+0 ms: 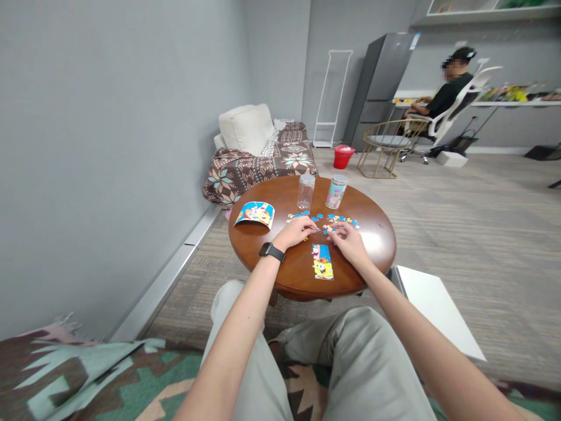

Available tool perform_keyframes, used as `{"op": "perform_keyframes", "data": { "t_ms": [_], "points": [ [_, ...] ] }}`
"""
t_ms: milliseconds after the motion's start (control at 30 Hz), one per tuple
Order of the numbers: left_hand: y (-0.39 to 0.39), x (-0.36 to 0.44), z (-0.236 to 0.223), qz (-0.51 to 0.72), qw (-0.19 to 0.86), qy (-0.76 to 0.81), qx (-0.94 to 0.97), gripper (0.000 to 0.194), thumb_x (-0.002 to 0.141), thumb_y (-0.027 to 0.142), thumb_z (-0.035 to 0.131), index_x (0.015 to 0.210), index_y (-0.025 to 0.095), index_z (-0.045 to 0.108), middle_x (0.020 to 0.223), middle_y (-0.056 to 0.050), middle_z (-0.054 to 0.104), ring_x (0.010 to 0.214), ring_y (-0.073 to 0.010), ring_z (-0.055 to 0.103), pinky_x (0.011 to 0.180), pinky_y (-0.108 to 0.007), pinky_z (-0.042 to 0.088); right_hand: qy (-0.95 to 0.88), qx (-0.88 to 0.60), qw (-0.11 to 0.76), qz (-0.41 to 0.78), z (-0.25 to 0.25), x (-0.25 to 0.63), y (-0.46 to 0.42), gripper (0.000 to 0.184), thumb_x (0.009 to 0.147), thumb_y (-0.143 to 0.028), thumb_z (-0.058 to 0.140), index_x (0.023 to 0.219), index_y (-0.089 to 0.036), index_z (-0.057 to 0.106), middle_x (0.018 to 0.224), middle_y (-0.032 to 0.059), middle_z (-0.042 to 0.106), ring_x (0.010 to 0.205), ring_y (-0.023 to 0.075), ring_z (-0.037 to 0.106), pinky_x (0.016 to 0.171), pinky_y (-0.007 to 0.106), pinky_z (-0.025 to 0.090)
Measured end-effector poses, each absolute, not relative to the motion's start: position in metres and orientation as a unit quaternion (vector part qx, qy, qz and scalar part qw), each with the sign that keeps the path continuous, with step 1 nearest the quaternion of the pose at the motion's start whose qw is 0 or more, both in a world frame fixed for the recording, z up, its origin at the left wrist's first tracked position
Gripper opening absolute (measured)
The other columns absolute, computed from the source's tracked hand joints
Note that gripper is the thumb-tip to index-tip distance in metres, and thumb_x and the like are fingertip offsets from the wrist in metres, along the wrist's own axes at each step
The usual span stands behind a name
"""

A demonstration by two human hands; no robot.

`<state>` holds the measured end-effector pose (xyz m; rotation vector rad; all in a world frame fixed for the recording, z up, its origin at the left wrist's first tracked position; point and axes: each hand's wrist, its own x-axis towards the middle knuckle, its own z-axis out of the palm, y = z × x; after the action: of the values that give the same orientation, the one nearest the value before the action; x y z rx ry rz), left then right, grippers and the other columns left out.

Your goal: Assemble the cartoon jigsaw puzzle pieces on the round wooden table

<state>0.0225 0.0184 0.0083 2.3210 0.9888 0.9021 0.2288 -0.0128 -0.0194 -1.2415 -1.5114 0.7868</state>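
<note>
My left hand (298, 231), with a black watch (272, 251) on its wrist, reaches over loose jigsaw pieces (346, 220) on the round table. Its fingertips are drawn together around a small bluish jigsaw piece (318, 230). My right hand (346, 238) is at the right part of the pile. Its fingers are curved and somewhat apart, with the tips touching or just above loose pieces. Nearer to me lies a joined strip of jigsaw (323, 262), blue at the top and yellow at the bottom, showing cartoon figures. A curved picture sheet (255, 214) stands at the table's left.
Behind the pieces stand a clear jar (305, 193) and a jar with a printed label (336, 193), both with silver lids. The brown table (372, 234) has a rounded edge. A white box (438, 310) is at right, a draped sofa (267, 152) behind, and a seated person (451, 90) farther off.
</note>
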Motion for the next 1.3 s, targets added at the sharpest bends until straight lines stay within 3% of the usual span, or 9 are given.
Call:
{"op": "perform_keyframes", "data": {
  "t_ms": [100,400,500,767,967,1100,1300],
  "points": [
    [0.0202,0.0220,0.0063,0.324,0.211,0.355,0.851,0.014,0.088,0.011,0.063,0.088,0.017,0.076,0.100,-0.007,0.068,0.094,-0.0180,0.064,0.089,-0.031,0.050,-0.626,-0.506,0.492,0.332,-0.0173,0.2292,-0.0145,0.037,0.074,-0.052,0.065,0.096,-0.022,0.061,0.061,0.0001,0.065,0.060,0.0216,0.064,0.065,0.036,0.050],
    [0.0195,0.0242,0.0046,0.315,0.200,0.391,0.841,0.030,0.098,0.013,0.045,0.108,0.017,0.072,0.104,-0.007,0.068,0.096,-0.0184,0.064,0.095,-0.033,0.050,-0.646,-0.490,0.502,0.300,-0.0212,0.2315,-0.0106,0.028,0.072,-0.050,0.069,0.075,-0.023,0.061,0.075,0.0037,0.069,0.069,0.0211,0.063,0.072,0.037,0.051],
    [0.0184,0.0248,0.0051,0.313,0.197,0.401,0.838,0.030,0.100,0.020,0.043,0.107,0.017,0.072,0.105,-0.007,0.067,0.102,-0.0197,0.063,0.098,-0.033,0.048,-0.668,-0.497,0.494,0.251,-0.0224,0.2340,-0.0084,0.026,0.075,-0.049,0.066,0.071,-0.023,0.066,0.078,0.0061,0.070,0.076,0.0234,0.063,0.078,0.040,0.051],
    [0.0197,0.0246,0.0037,0.312,0.188,0.382,0.849,0.025,0.097,0.019,0.048,0.103,0.017,0.072,0.104,-0.008,0.064,0.101,-0.0192,0.063,0.097,-0.033,0.049,-0.667,-0.519,0.472,0.250,-0.0252,0.2355,-0.0071,0.029,0.074,-0.050,0.066,0.078,-0.022,0.071,0.080,0.0064,0.071,0.069,0.0217,0.060,0.072,0.038,0.048],
    [0.0159,0.0254,0.0065,0.315,0.236,0.392,0.832,0.018,0.093,0.021,0.055,0.107,0.017,0.063,0.097,-0.006,0.068,0.089,-0.0189,0.064,0.086,-0.032,0.052,-0.653,-0.522,0.477,0.272,-0.0210,0.2334,-0.0111,0.035,0.072,-0.057,0.068,0.067,-0.023,0.063,0.074,0.0050,0.071,0.073,0.0234,0.064,0.073,0.037,0.049],
    [0.0132,0.0252,0.0079,0.327,0.264,0.397,0.816,0.017,0.090,0.021,0.058,0.107,0.018,0.059,0.089,-0.002,0.067,0.083,-0.0173,0.065,0.079,-0.030,0.051,-0.661,-0.523,0.460,0.278,-0.0183,0.2328,-0.0131,0.040,0.073,-0.061,0.068,0.063,-0.024,0.058,0.062,0.0015,0.067,0.063,0.0208,0.060,0.064,0.033,0.047],
    [0.0143,0.0259,0.0088,0.323,0.296,0.385,0.812,0.010,0.087,0.021,0.064,0.096,0.016,0.064,0.091,-0.003,0.071,0.083,-0.0166,0.066,0.079,-0.028,0.050,-0.673,-0.519,0.440,0.290,-0.0153,0.2325,-0.0136,0.037,0.075,-0.059,0.068,0.068,-0.022,0.067,0.068,0.0035,0.071,0.065,0.0213,0.063,0.066,0.034,0.048]
  ]
}}
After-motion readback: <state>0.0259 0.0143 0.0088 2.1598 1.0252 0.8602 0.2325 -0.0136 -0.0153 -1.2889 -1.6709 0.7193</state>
